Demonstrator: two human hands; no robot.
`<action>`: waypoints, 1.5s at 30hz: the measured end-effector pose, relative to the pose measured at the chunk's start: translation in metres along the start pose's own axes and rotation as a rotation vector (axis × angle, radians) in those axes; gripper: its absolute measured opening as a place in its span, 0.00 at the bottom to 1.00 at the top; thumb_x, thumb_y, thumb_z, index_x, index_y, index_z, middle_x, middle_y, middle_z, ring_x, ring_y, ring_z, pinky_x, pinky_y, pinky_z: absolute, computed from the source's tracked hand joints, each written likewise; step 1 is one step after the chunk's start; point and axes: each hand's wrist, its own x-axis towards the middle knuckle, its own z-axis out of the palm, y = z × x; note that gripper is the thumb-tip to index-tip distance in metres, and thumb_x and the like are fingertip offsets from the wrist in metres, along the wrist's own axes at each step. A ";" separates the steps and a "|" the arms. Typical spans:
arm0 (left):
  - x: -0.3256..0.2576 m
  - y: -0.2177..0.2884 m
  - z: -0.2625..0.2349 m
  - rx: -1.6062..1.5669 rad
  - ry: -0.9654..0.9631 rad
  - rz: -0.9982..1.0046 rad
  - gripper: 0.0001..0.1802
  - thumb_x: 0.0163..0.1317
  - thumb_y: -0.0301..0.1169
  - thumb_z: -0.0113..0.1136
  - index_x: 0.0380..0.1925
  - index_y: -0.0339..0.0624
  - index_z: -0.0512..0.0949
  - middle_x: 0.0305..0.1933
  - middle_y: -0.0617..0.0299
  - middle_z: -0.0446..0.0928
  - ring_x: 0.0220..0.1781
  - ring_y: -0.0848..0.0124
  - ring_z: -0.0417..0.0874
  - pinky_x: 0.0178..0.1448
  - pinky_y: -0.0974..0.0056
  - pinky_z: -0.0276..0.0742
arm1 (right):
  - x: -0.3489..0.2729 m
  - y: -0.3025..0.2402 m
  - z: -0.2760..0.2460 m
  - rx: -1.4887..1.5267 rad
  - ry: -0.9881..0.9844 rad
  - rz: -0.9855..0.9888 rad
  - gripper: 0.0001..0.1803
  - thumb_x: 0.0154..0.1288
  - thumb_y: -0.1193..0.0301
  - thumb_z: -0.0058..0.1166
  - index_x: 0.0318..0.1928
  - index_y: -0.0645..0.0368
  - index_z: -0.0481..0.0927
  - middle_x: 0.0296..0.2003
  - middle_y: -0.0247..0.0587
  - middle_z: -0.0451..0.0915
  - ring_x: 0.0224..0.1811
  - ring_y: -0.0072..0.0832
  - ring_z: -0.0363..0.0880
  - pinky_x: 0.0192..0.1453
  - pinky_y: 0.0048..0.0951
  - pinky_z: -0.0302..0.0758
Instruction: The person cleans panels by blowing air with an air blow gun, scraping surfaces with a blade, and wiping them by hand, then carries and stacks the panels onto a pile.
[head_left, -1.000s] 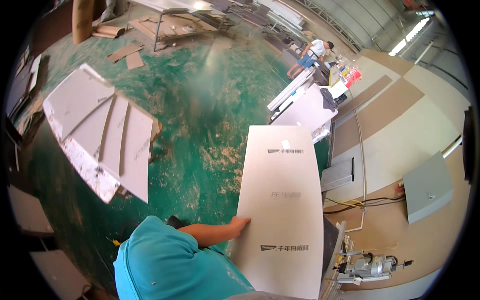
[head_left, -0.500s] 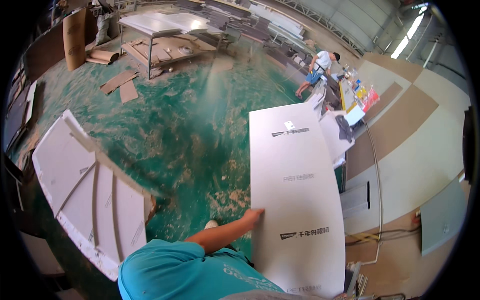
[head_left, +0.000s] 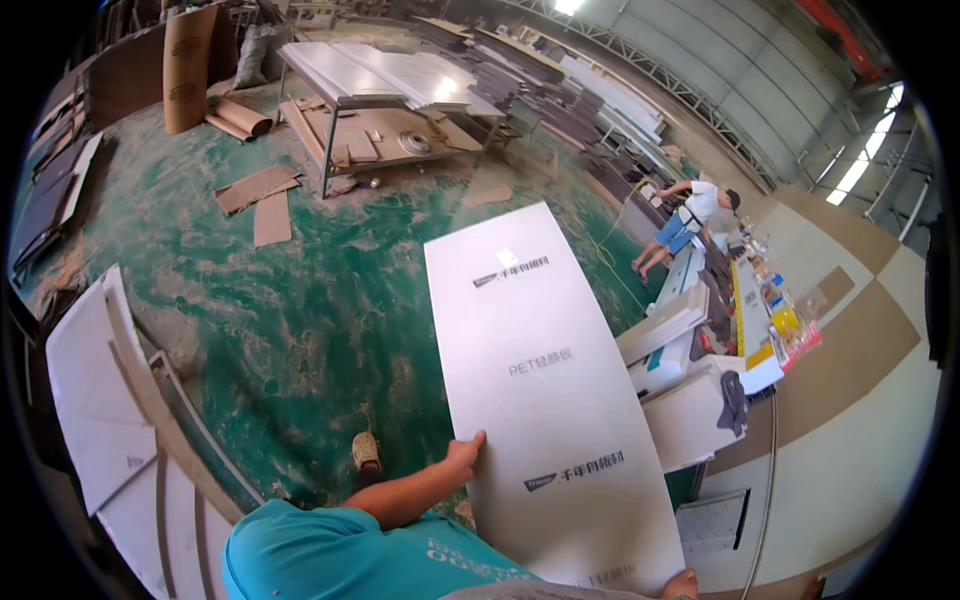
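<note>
Gripping the left edge of a long white panel (head_left: 545, 410), my left hand (head_left: 463, 456) lays its thumb on the printed face, the other fingers hidden. My right hand (head_left: 680, 584) meets the near right corner, mostly cut off by the view's rim, so I cannot tell how firmly it closes. The panel spans between my hands and stretches well beyond them, above the green floor (head_left: 310, 340).
</note>
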 end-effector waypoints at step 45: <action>1.073 1.414 0.364 -0.168 0.073 0.117 0.36 0.62 0.42 0.64 0.59 0.31 0.58 0.62 0.44 0.67 0.61 0.54 0.73 0.60 0.46 0.72 | 0.315 -1.920 0.151 0.333 -0.484 -0.167 0.32 0.68 0.54 0.31 0.31 0.68 0.83 0.35 0.62 0.81 0.38 0.63 0.77 0.46 0.57 0.71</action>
